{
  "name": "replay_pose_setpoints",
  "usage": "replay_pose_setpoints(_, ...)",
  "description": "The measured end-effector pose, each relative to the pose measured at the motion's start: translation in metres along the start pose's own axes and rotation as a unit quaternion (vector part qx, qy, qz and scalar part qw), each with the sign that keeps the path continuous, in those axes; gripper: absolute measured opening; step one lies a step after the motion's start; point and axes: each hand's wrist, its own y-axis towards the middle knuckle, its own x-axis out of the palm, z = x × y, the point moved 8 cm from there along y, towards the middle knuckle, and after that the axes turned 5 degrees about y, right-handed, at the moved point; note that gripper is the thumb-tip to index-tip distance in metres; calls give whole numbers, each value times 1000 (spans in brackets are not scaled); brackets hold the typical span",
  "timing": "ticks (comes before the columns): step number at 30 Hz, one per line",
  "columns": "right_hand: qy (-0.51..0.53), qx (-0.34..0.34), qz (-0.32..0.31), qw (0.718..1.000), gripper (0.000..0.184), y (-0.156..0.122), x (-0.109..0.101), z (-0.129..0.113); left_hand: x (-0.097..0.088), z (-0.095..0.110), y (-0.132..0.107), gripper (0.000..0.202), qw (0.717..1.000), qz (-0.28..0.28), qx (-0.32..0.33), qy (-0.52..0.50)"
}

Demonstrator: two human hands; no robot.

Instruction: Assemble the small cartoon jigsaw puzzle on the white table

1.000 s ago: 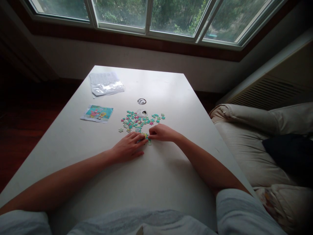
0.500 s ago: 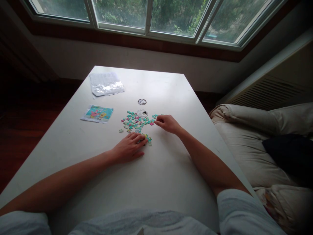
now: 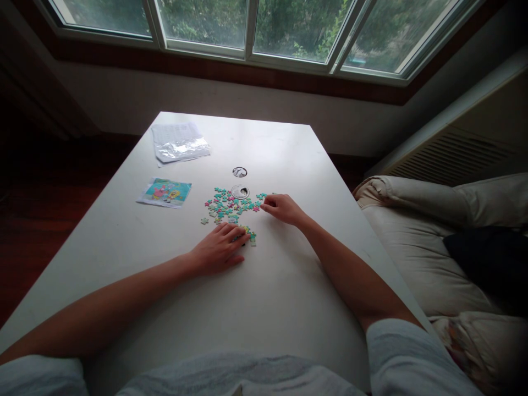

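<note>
Scattered jigsaw puzzle pieces (image 3: 225, 204), mostly teal with pink and yellow ones, lie mid-table. My left hand (image 3: 220, 246) rests palm down with its fingers stretched out, covering part of a small joined cluster of puzzle pieces (image 3: 252, 236). At the right edge of the pile, my right hand (image 3: 283, 209) has its thumb and fingers curled together beside a few teal and pink pieces. Whatever its fingertips may pinch is hidden or too small to make out.
Left of the pile lies a picture sheet (image 3: 167, 192) with cartoon figures. Behind it sit papers in a clear plastic sleeve (image 3: 181, 144). Two round fittings, a far one (image 3: 240, 172) and a near one (image 3: 240, 191), are in the white tabletop (image 3: 264, 146). A sofa (image 3: 416, 236) stands at the right.
</note>
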Motion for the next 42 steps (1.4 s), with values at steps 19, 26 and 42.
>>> replay_pose_setpoints(19, -3, -4, -13, 1000, 30, 2, 9, 6, -8, -4, 0, 44, 998, 34, 10, -47)
replay_pose_setpoints(26, 5, -15, -19, 1000, 29, 1, 9, 6, -28, -51, -14, 25, 986, 67, -142, 54)
replay_pose_setpoints(42, 8, -17, -18, 1000, 29, 0, 8, 6, -35, -83, -33, 22, 947, -70, -253, 188)
